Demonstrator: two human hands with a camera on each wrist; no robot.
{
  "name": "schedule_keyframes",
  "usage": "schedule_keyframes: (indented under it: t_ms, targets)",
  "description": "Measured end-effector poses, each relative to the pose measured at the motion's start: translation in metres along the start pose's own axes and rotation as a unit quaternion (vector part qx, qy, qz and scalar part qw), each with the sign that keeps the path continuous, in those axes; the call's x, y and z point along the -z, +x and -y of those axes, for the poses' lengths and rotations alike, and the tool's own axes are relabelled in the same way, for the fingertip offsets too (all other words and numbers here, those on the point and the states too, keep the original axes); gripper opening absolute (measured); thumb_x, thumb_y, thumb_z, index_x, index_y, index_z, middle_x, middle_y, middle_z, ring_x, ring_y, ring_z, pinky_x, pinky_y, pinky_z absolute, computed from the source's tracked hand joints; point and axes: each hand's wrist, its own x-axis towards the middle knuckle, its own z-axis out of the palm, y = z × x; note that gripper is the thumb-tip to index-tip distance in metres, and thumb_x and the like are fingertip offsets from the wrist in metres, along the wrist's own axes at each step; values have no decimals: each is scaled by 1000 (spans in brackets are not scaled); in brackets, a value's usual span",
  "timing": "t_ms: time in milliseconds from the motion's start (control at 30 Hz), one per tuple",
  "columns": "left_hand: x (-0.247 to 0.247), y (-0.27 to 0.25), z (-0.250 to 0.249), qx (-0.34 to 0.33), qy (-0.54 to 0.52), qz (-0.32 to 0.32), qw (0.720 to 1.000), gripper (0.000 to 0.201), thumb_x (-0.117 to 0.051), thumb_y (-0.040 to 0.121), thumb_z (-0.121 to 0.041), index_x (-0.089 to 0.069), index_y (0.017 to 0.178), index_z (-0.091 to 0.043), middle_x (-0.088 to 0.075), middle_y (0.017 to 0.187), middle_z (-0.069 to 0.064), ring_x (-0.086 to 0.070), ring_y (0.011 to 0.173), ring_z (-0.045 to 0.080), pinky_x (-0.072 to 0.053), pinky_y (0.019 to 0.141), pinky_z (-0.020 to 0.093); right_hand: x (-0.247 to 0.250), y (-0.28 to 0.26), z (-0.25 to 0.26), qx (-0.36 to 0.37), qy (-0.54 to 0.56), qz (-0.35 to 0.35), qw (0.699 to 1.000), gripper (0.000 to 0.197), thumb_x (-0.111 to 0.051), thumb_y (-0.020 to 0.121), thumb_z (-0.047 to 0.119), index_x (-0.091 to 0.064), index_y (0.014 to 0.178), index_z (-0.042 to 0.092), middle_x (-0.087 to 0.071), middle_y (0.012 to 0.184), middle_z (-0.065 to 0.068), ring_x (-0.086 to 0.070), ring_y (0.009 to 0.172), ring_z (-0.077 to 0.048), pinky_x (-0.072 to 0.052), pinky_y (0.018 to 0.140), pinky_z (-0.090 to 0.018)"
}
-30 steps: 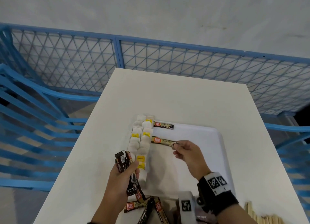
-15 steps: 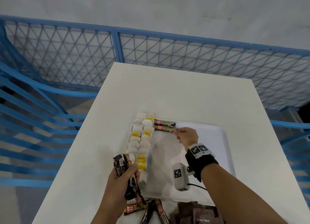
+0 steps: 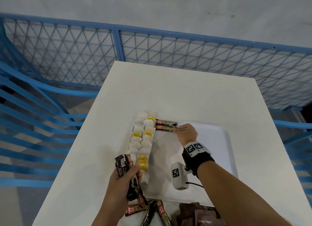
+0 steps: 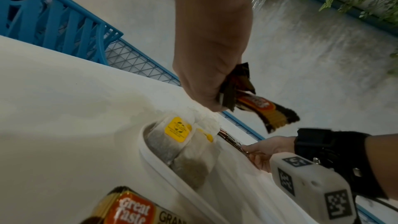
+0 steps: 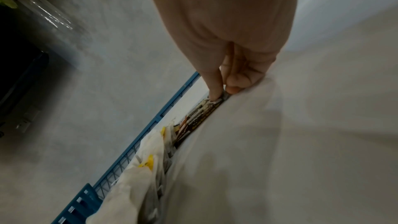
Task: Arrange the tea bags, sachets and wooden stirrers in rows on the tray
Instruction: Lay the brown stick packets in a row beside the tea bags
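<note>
Fingertips of the right hand pinch the end of the second coffee sachet, laying it snug under the first beside the tea bags on the tray, while the left hand clutches the spare bundle, apparently for supply.

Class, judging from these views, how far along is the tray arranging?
Done: tea bags fill two rows at the tray's left edge, with one sachet beside them. In hand: the right hand sets a second sachet; the left hand holds a bunch. Left: loose sachets off-tray; no stirrers placed.
</note>
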Motion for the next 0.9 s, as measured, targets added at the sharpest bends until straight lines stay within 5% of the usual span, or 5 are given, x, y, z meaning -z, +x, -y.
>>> schedule_keyframes:
  t_ms: [167, 300, 467, 667, 900]
  targets:
    - [-1, -1, -1, 3, 5, -2, 1000, 17, -63, 85, -16, -55, 93, -3, -58, 65, 8, -55, 50, 11, -44, 43, 20, 5, -11, 2, 20, 2, -12, 1000, 24, -68, 83, 20, -59, 98, 5, -59, 89, -7, -50, 74, -16, -35, 47, -8]
    - [-6, 3, -4, -10, -5, -12, 1000, 15, -63, 86, -13, -57, 94, -2, -59, 68, 9, -57, 53, 12, -46, 46, 21, 9, -36, 6, 66, 6, 25, 997, 11, -64, 85, 21, -59, 86, 12, -61, 81, 0, -54, 73, -15, -37, 55, -9]
    - [-14, -17, -7, -43, -53, -31, 997, 9, -61, 86, -6, -61, 95, -2, -65, 74, 11, -66, 67, 18, -55, 60, 24, 35, -108, 3, 119, -22, 235, 964, 11, -61, 88, 24, -57, 78, 21, -63, 73, 5, -54, 56, -7, -40, 52, -11]
    - [-17, -12, -5, -64, -89, -58, 992, 27, -60, 87, -8, -57, 113, 1, -67, 93, 15, -67, 86, 23, -56, 72, 29, 47, -166, -12, 101, 47, 451, 885, 8, -62, 88, 29, -60, 91, 22, -65, 84, 6, -63, 70, -10, -47, 56, -17]
    - [-9, -18, -6, -74, -37, -31, 996, 18, -59, 86, -9, -63, 102, -1, -70, 92, 15, -66, 86, 26, -55, 62, 30, 44, -176, -21, 88, 109, 373, 917, 8, -66, 85, 10, -65, 93, 12, -64, 73, 4, -61, 64, -8, -51, 60, -20]
